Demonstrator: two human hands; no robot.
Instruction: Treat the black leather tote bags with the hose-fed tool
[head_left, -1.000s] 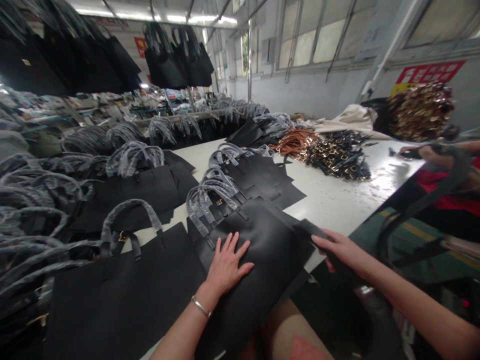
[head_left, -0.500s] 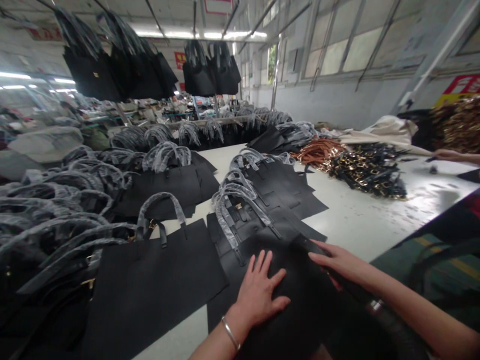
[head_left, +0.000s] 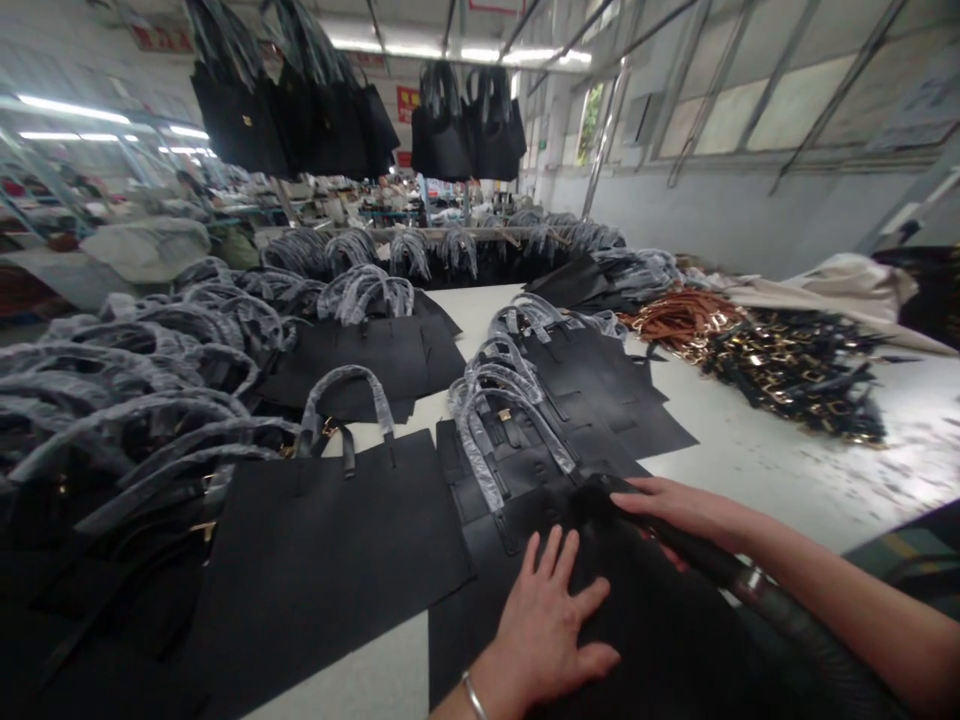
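Observation:
My left hand (head_left: 551,620) lies flat with fingers spread on a black leather bag panel (head_left: 660,630) at the near edge of the white table (head_left: 765,470). My right hand (head_left: 679,510) rests on the panel's far right edge, fingers curled over a dark strap (head_left: 750,585) that runs toward my right forearm. Beneath the panel is a stack of black tote bags with plastic-wrapped handles (head_left: 487,430). A bracelet sits on my left wrist.
Another flat black tote (head_left: 330,550) lies to the left. Piles of wrapped-handle bags (head_left: 135,380) fill the left side and back. Brown straps (head_left: 679,315) and black straps with gold buckles (head_left: 795,370) lie at the right. Black bags (head_left: 465,130) hang overhead.
The view has swung left and my hands sit lower right in the frame. My right hand has drawn closer to the left one over the panel. The person at the right is out of view.

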